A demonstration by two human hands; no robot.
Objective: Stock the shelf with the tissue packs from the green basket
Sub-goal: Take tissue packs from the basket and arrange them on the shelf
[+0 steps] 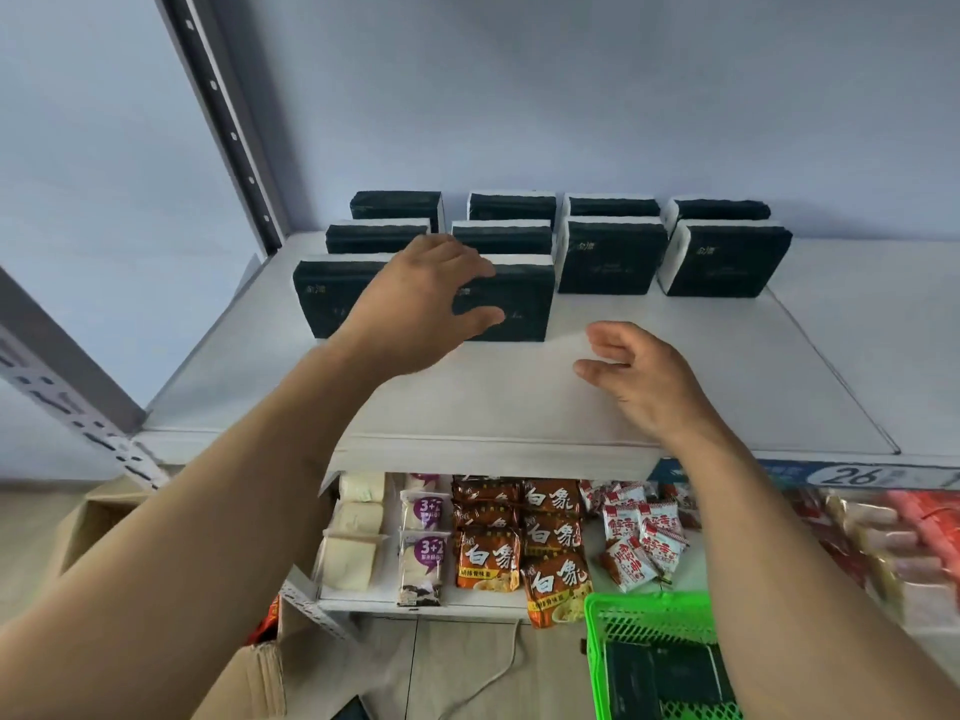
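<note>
On the shelf (675, 387), the tissue packs (608, 262) stood on edge in four files running from the back wall toward the front lip, three deep in the two files nearer the left upright and two deep in the two toward the right end. Your left hand (415, 304) reached over the gap between the two front packs on the left side, fingers curled over the top of the front pack of the second file (519, 304) and thumb across its dark face, so it looked to be grasping that pack to square it. Further right, your right hand (639, 371) hovered just above the bare shelf near the front edge, released, fingers loosely spread and holding nothing. Below the shelf's front lip lay a lower shelf of snack packets (550, 537), and lower right the green basket (644, 615) held more dark packs (660, 672), so stocking was part done.

These packs should handle light and soft: film-wrapped paper that gives under a squeeze and has a slick skin. I would judge the best hold to be across the narrow thickness, fingers on one broad face and thumb on the other, near the top edge, with gentle pressure so the wrap does not crumple or slip.
</note>
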